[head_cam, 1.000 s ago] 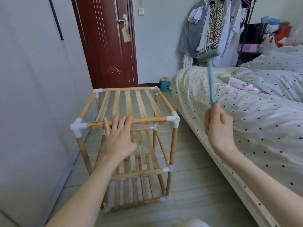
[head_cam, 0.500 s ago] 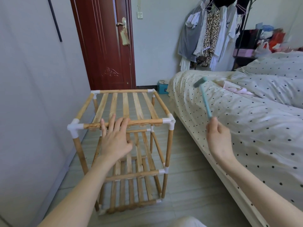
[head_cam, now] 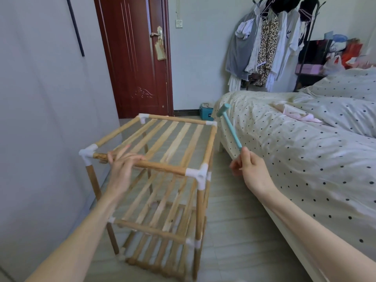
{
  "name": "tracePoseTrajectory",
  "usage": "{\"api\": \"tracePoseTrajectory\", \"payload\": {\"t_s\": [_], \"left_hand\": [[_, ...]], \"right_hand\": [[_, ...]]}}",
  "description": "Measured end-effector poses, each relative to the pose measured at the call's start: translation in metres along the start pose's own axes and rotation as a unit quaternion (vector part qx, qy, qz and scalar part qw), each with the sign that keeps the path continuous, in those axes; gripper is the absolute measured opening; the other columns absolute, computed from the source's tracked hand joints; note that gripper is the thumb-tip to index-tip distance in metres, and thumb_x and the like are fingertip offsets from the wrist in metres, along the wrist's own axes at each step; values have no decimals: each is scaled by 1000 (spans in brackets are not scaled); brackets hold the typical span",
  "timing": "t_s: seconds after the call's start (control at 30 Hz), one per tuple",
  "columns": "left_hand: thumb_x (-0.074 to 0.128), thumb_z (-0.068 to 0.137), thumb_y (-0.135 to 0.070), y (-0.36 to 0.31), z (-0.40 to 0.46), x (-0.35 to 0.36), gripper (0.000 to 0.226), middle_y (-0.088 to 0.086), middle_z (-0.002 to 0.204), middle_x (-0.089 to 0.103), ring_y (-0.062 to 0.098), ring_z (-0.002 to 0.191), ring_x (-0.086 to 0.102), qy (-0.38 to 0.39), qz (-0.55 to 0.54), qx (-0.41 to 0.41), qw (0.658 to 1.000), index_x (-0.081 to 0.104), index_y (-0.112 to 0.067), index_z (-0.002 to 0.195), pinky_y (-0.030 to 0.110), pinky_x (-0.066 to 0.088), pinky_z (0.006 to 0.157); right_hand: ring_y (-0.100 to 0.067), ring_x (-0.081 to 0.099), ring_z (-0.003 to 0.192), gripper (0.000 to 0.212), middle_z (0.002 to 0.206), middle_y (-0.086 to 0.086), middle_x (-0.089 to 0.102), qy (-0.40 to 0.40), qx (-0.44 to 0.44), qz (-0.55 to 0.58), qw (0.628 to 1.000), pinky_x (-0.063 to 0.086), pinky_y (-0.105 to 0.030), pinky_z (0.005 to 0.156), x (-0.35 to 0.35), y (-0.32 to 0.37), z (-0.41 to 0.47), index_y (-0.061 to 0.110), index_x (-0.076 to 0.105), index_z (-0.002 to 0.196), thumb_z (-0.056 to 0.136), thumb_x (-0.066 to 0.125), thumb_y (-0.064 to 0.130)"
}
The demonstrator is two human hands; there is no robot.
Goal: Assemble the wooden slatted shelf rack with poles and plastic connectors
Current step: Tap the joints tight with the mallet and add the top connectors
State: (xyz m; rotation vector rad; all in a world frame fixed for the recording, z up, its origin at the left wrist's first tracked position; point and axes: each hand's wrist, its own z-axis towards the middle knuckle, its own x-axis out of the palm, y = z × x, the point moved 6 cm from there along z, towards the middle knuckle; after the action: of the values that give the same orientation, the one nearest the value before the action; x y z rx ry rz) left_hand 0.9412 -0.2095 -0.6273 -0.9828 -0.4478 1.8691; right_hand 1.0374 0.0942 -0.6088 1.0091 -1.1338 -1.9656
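The wooden slatted rack (head_cam: 175, 139) stands on the floor between the wall and the bed, with three slatted tiers, wooden poles and white plastic corner connectors (head_cam: 198, 173). My left hand (head_cam: 122, 169) grips the top tier's near pole, fingers curled over it. To the right of the rack, my right hand (head_cam: 250, 169) holds the handle end of a small teal mallet (head_cam: 228, 124). The mallet's head points up and to the left, hanging just beyond the rack's far right corner.
A bed (head_cam: 305, 149) with a dotted cover fills the right side, close to the rack. A grey wall (head_cam: 40, 119) runs along the left. A dark red door (head_cam: 134, 58) and a clothes rack (head_cam: 268, 47) stand at the back. A teal box (head_cam: 205, 113) sits on the floor.
My left hand has gone from lying flat on the near top pole to gripping it. My right hand has swung the mallet down and left toward the rack. The rack now looks turned and blurred.
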Motion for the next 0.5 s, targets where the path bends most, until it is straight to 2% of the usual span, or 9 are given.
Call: {"api": "tracePoseTrajectory", "payload": {"t_s": [0.07, 0.1, 0.17, 0.2, 0.3, 0.33, 0.4, 0.47, 0.5], "left_hand": [[24, 84, -22, 14, 11, -18, 44, 1, 102, 64, 14, 130, 36, 6, -27, -44, 999, 65, -17, 70, 33, -8, 115], [27, 85, -21, 22, 17, -25, 42, 3, 98, 67, 16, 131, 37, 10, -50, -76, 996, 63, -15, 63, 33, -5, 116], [35, 91, -9, 37, 28, -36, 42, -4, 85, 70, 18, 133, 37, 23, -78, -114, 990, 60, -11, 57, 32, 4, 117], [37, 92, -3, 44, 31, -39, 43, -5, 89, 70, 19, 135, 35, 30, -71, -130, 988, 61, -12, 57, 30, 9, 115], [43, 93, -8, 47, 36, -42, 37, 6, 123, 60, 18, 138, 30, 52, -5, -173, 984, 67, -19, 67, 28, 14, 111], [44, 94, -10, 42, 36, -40, 34, 6, 124, 59, 20, 134, 36, 55, 13, -178, 982, 67, -21, 71, 29, 19, 109], [46, 96, -16, 23, 33, -33, 26, 3, 120, 61, 20, 125, 47, 82, 58, -164, 981, 67, -24, 83, 25, 29, 100], [45, 96, -39, -4, 20, -19, 22, -4, 124, 59, 15, 120, 49, 132, 97, -130, 978, 63, -29, 103, 25, 33, 93], [40, 92, -58, -20, 11, -9, 39, -8, 128, 55, 13, 120, 48, 174, 105, -113, 973, 59, -32, 113, 28, 34, 94]], "right_hand": [[-11, 54, 70, 47, 77, 2, 61, 7, -26, -16, 1000, 42, -24, 68, 11, 7, 4, 7, 62, 83, 102, 26, 29], [-8, 53, 74, 45, 82, 2, 61, 17, -45, -20, 999, 41, -21, 69, 18, 10, 4, 12, 63, 86, 102, 25, 30], [-6, 53, 81, 37, 91, -1, 61, 50, -80, -35, 995, 40, -12, 70, 36, 16, 5, 28, 57, 84, 102, 25, 31], [-6, 53, 83, 34, 93, -1, 62, 69, -91, -43, 993, 40, -12, 71, 45, 18, 5, 32, 54, 85, 102, 25, 32], [-8, 55, 88, 35, 85, 7, 58, 117, -96, -58, 987, 40, -18, 88, 69, 18, 8, 27, 59, 104, 101, 25, 34], [-14, 56, 98, 38, 84, 8, 56, 131, -93, -68, 985, 37, -26, 97, 76, 16, 9, 21, 60, 109, 102, 25, 33], [-29, 47, 124, 41, 91, 3, 57, 132, -88, -90, 983, 28, -40, 108, 88, 10, 9, 15, 60, 111, 102, 24, 31], [-31, 43, 127, 43, 90, 4, 57, 101, -85, -58, 989, 25, -44, 112, 92, 9, 5, 16, 64, 104, 103, 23, 28], [-29, 45, 125, 45, 87, 5, 58, 87, -78, -28, 993, 25, -44, 112, 92, 9, 4, 17, 66, 96, 103, 22, 27]]}}
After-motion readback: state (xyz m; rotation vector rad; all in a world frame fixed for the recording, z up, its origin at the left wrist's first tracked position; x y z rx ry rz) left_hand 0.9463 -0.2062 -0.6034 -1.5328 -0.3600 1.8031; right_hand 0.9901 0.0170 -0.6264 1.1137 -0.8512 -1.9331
